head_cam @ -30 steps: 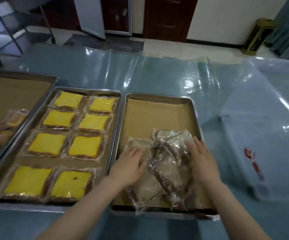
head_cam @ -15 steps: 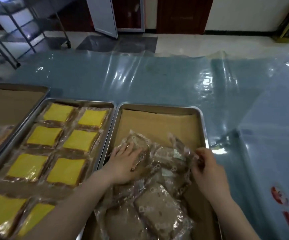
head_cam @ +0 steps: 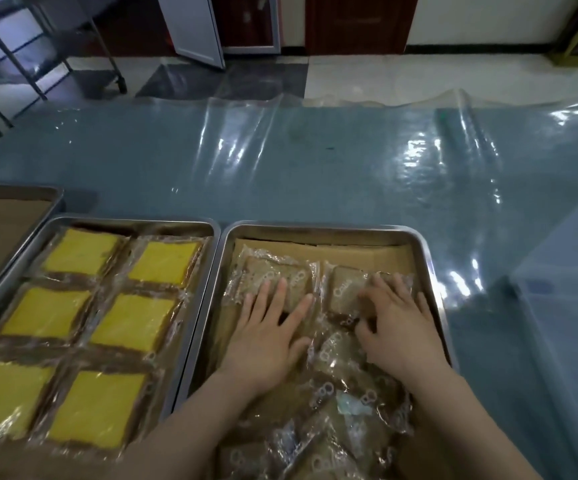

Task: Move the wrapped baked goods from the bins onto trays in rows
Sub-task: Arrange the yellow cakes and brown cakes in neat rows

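A steel tray (head_cam: 429,268) lined with brown paper holds several brown baked goods in clear wrappers. Two of them lie side by side near its far end: a left packet (head_cam: 263,271) and a right packet (head_cam: 344,284). My left hand (head_cam: 268,336) lies flat with spread fingers on the left packet. My right hand (head_cam: 396,325) rests on the right packet, fingers slightly bent over it. A loose heap of wrapped brown goods (head_cam: 343,410) lies nearer to me in the same tray, between my forearms.
To the left stands a tray (head_cam: 211,237) with yellow wrapped cakes (head_cam: 135,322) in two columns. A third paper-lined tray (head_cam: 48,195) is at the far left. Clear plastic sheeting (head_cam: 315,161) covers the blue table. A translucent bin (head_cam: 564,306) sits at the right.
Both hands moved toward the far end of the tray and spread two packets flat side by side. The camera tilted and shifted, so the trays sit lower in the frame.
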